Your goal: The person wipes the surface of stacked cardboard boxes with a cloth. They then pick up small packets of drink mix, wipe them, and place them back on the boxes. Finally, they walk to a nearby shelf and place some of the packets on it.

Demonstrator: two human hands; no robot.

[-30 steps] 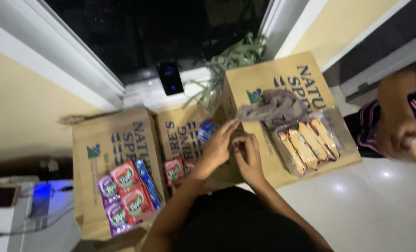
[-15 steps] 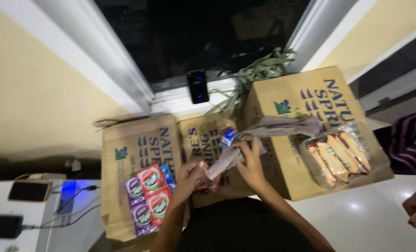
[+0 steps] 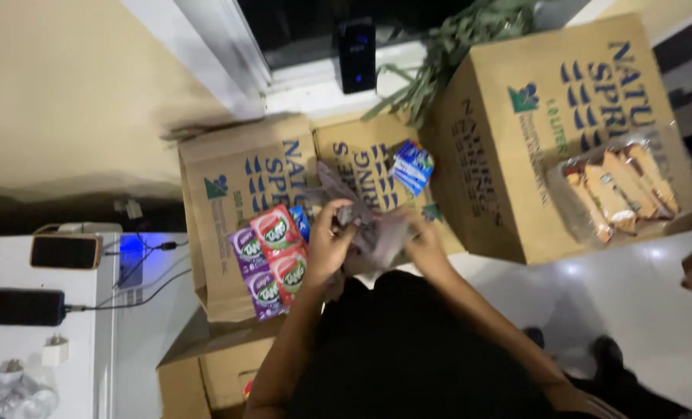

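On the far left a white table (image 3: 105,341) carries two phones (image 3: 65,251), chargers and cables. Next comes a flat carton (image 3: 229,209), with red and purple sachets (image 3: 272,260) lying on its lower part.

The left hand (image 3: 329,250) is closed on the near edge of a crumpled clear bag (image 3: 377,233), thumb on top, just beside the sachets. The bag sits between both hands, in front of the person's chest and over the middle carton (image 3: 361,159); what it holds is too blurred to tell. The right hand (image 3: 422,239) pinches the bag's other side, fingers curled shut on the film.

To handle the thin film well, I judge both grips should stay near the mouth, pulling evenly apart rather than tugging one corner, so it opens without tearing. Keeping it low over the carton would catch anything that slips.

Further right lie a small blue packet (image 3: 412,165), a tall carton (image 3: 548,132), and on it a clear pack of orange wrapped snacks (image 3: 621,190).
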